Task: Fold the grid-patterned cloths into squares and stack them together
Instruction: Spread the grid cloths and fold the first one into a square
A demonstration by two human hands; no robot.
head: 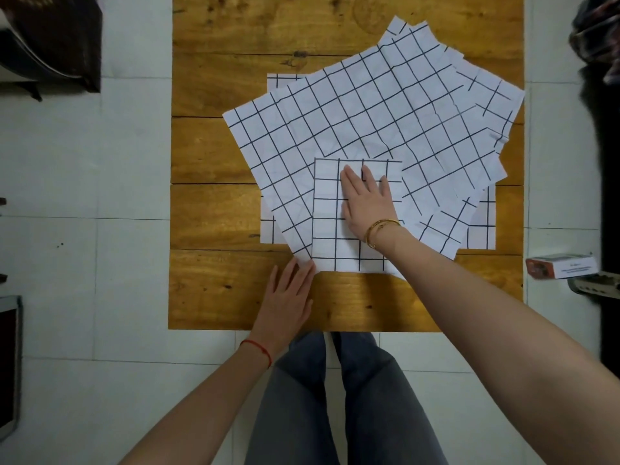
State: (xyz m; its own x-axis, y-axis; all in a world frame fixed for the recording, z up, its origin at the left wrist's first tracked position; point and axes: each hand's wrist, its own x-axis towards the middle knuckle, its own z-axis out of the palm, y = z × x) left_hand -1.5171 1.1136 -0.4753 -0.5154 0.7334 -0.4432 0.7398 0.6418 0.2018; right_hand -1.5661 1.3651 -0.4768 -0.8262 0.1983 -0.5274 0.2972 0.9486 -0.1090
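Here both hands [364, 203] touch the folded cloth [330, 229].

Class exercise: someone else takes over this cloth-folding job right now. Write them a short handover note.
Right hand: flat, pressing the folded square.
Left hand: open, fingertips at the square's near left corner.
The square lies on the pile of unfolded cloths, fanned across the wooden table.
Done: one cloth folded.
Left: fold the remaining cloths and stack all squares together.

Wooden plank table [214, 290] on pale tiled floor [84, 162], small printed carton [560, 266] at right, dark bag [50, 38] top left, grey trousers [335, 404] below
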